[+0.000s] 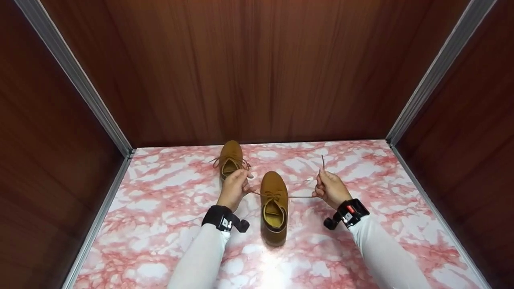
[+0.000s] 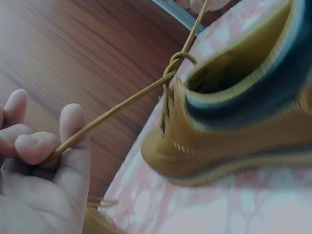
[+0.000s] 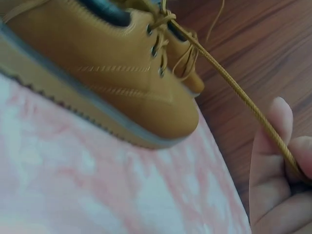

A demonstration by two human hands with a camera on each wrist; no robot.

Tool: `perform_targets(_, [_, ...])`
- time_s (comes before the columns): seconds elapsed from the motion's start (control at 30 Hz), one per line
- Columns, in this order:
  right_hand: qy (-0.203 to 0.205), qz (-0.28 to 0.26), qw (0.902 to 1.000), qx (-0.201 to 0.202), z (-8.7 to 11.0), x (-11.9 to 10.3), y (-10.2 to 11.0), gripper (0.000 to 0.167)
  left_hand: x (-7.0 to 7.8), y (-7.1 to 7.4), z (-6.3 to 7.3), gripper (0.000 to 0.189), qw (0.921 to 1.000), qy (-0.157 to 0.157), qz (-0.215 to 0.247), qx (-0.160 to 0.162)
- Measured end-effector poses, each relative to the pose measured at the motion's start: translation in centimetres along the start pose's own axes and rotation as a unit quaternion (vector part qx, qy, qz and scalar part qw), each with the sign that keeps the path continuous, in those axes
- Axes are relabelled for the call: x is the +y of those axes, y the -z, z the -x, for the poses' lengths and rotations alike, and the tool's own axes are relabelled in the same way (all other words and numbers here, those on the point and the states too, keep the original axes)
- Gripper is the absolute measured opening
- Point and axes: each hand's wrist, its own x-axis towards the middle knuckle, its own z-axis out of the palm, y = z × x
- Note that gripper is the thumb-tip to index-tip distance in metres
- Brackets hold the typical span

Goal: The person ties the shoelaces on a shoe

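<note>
A tan lace-up shoe (image 1: pixel 274 182) stands upright on the table, its toe toward the back wall. Its brown shoelace (image 2: pixel 122 106) is crossed over itself above the tongue and stretched taut to both sides. On the left, my left hand (image 1: pixel 234 188) grips one lace end between curled fingers and thumb. My right hand (image 1: pixel 332 188) holds the other end out to the right, and a loose tip sticks up above the fingers. In the right wrist view the taut lace (image 3: pixel 229 80) runs from the shoe's top eyelets into the right hand (image 3: pixel 280 185).
A second tan shoe (image 1: pixel 231 149), its lace tied in a bow, stands farther back and left, partly behind the left hand. The table (image 1: pixel 160 224) has a red-and-white marbled top. Dark wood panels (image 1: pixel 257 72) with metal edge strips enclose the back and sides.
</note>
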Motion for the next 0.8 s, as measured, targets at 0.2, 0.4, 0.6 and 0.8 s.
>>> perform_targets(0.2, [-0.007,0.023,0.9997,0.010,0.1,1.0,0.9,0.044,-1.0,1.5,0.2,0.029,0.9921,-0.026,-0.120,0.024])
perform_targets(0.4, [-0.019,0.029,0.9984,0.045,0.5,1.3,1.1,0.046,-2.3,2.6,0.5,0.024,0.9590,-0.072,-0.273,0.021])
perform_targets(0.6, [-0.047,-0.010,0.9961,0.073,0.9,1.7,1.1,0.045,-3.3,3.5,0.7,0.024,0.9372,-0.084,-0.339,0.004])
perform_targets(0.8, [-0.056,-0.031,0.9949,0.079,0.9,2.9,1.5,0.047,-4.9,4.0,1.3,0.024,0.9590,-0.040,-0.280,0.014])
